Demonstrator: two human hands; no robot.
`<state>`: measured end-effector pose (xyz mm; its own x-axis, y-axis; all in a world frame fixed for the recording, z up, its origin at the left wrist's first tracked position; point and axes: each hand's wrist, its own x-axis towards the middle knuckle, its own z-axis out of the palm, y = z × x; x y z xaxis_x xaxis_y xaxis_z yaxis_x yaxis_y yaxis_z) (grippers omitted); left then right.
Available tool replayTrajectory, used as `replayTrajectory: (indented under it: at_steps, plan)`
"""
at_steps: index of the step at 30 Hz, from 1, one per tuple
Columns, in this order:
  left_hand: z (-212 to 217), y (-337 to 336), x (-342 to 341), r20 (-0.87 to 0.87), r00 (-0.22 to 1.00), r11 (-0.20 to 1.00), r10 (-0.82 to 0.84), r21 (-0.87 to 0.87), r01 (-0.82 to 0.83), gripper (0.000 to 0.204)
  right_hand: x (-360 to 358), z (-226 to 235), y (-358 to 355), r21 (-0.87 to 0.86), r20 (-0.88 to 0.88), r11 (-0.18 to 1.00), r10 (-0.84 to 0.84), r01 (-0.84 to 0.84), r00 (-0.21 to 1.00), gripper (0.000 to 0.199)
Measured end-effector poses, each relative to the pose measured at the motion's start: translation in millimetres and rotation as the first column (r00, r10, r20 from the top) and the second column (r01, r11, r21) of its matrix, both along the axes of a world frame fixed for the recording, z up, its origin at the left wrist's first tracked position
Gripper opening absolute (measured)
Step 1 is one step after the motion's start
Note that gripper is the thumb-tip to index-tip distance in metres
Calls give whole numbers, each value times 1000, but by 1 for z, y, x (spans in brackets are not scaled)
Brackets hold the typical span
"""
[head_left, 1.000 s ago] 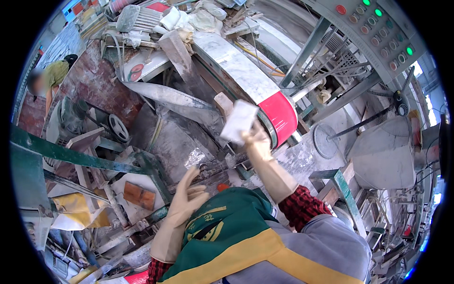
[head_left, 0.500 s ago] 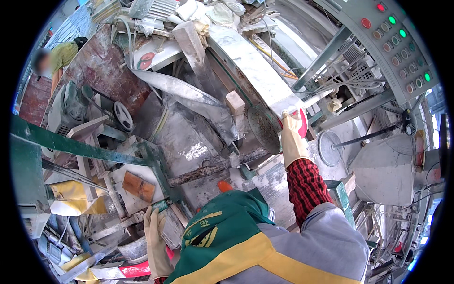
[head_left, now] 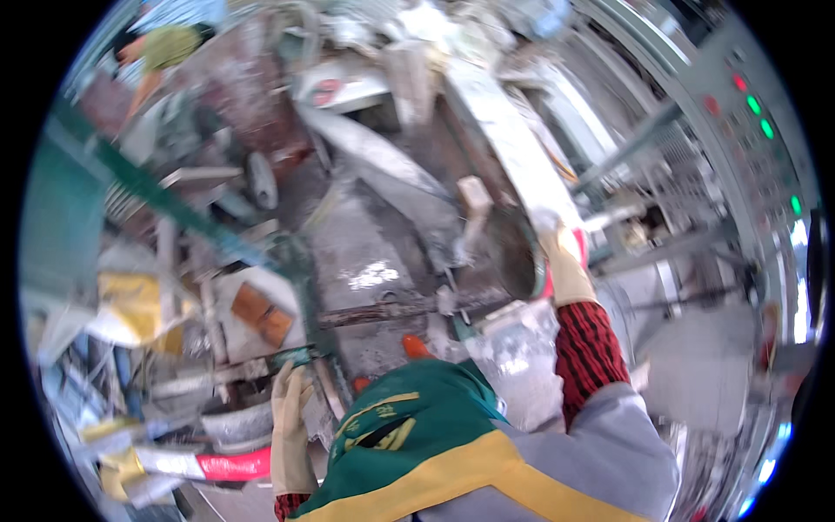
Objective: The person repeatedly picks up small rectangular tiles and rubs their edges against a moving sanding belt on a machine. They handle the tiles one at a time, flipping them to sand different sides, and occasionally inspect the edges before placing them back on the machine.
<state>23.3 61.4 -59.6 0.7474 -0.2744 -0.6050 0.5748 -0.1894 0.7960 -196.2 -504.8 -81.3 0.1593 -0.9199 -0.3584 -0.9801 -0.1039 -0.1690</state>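
My right hand [head_left: 567,265], in a cream rubber glove, curls its fingers over the near end of a long white beam [head_left: 509,130]. A red band shows at the beam's end on either side of the glove, though blur hides the fingertips. Just left of it stands a round grey-green disc [head_left: 511,252]. Low on the left, my left hand [head_left: 291,409], gloved alike, has its fingers stretched out and slightly apart. Its fingertips are beside a green metal bar [head_left: 291,357]; contact cannot be made out. A brown wooden block [head_left: 261,315] lies beyond that bar.
A control panel [head_left: 757,122] with lit buttons stands at the upper right. A grey sheet-like strip [head_left: 374,157] slants across the middle. A green beam [head_left: 165,196] crosses the left. Another person [head_left: 170,48] bends at the far left. A red-and-white bar [head_left: 233,464] lies lower left.
The view has turned and blurred, shifting the surroundings mostly rightward. My right hand remains at the white beam's end. The fingers of my left hand have spread a little by the green bar.
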Motion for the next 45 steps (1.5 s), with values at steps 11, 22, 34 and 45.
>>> replayTrajectory:
  at_steps: [11, 22, 34, 45]
  plan:
    - [-26, 126, 9, 623, 695, 915, 359, -87, -394, 44, 215, 63, 263, 33, 891, 453, 390, -891, 232, 41]
    - [-38, 202, -7, 613, 701, 900, 364, -38, -434, 42, 387, 319, 631, -903, -211, -410, 678, -125, -704, 42]
    - [-58, 208, -13, 265, 711, 736, 651, -446, -509, 43, 519, 384, 705, -697, -717, -706, 684, 128, -131, 59]
    - [-40, 218, -54, 115, 634, 602, 765, -477, -640, 42, 460, 313, 722, -884, -359, -463, 575, 70, -736, 36]
